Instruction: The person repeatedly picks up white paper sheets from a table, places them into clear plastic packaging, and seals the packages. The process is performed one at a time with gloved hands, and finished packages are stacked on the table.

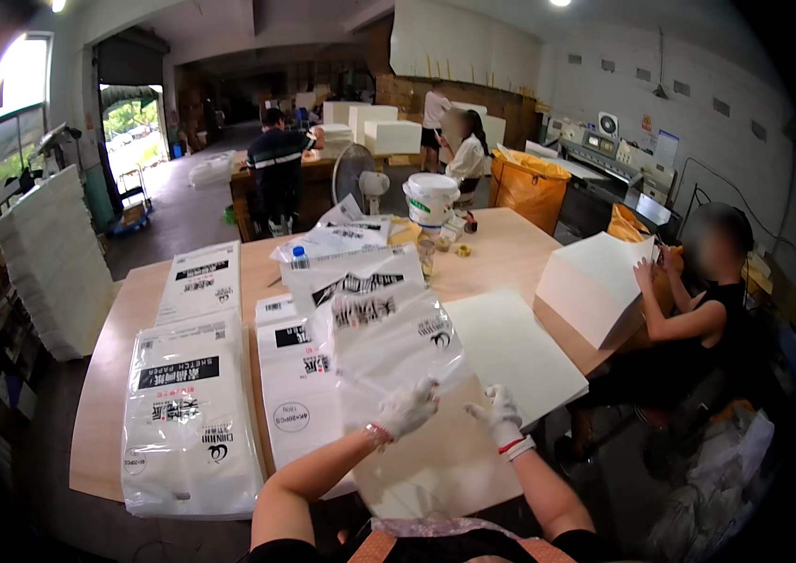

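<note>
White bucket (431, 208) (lidded) near grey fan (373, 184)

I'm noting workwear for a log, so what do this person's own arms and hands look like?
The left hand and right hand wear white gloves. A red band marks the right cuff; some red shows at the left wrist. The forearms are bare, below black sleeves.

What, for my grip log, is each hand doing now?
Left hand: curled beside the plastic bag; grip can't be told.
Right hand: open, thumb spread.
</note>
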The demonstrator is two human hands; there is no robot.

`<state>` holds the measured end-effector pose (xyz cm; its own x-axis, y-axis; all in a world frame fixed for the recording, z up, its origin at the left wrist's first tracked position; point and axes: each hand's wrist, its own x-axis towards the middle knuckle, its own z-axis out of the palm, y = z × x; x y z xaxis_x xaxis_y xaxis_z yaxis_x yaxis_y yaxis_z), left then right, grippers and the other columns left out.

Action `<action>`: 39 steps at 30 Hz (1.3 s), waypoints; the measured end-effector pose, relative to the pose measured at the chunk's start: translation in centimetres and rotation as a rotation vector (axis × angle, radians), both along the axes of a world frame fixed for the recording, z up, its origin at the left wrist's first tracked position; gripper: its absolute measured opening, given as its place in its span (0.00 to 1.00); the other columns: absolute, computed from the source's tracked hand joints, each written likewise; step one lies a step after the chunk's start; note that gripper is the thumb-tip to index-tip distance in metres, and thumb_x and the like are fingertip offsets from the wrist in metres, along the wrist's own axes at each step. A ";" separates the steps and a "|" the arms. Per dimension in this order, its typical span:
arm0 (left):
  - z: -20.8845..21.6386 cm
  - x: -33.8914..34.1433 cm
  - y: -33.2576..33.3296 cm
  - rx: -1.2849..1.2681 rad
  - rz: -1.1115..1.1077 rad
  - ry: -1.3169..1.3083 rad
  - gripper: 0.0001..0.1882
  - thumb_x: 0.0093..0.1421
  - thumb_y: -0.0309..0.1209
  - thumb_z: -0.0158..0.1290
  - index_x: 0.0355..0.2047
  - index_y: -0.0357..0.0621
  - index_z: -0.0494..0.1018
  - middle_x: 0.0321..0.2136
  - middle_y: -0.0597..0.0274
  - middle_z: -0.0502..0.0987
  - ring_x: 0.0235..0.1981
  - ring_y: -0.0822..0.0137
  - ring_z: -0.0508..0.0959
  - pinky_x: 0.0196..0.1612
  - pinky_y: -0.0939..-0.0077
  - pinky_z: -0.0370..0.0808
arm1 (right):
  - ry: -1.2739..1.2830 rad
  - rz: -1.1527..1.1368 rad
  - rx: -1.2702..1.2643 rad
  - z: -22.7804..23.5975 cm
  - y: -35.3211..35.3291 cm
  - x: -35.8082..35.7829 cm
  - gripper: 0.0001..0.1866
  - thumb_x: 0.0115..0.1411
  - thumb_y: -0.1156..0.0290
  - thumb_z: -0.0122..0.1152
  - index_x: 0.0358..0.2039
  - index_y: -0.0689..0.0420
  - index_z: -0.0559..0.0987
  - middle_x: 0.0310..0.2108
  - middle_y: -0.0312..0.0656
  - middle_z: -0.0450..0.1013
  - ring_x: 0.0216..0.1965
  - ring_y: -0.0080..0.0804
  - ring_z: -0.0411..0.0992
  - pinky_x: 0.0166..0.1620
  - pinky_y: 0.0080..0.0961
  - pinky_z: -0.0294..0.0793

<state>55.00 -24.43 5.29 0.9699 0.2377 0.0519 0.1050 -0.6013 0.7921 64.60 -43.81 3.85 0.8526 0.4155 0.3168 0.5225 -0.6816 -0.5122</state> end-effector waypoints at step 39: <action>-0.1 -21.3 -2.0 0.082 0.490 -0.673 0.09 0.38 0.15 0.40 0.19 0.41 0.65 0.17 0.59 0.64 0.19 0.63 0.66 0.21 0.73 0.61 | 1.245 0.313 0.705 -12.4 -5.7 -3.6 0.17 0.57 0.70 0.50 0.47 0.60 0.71 0.37 0.40 0.72 0.35 0.29 0.71 0.41 0.24 0.73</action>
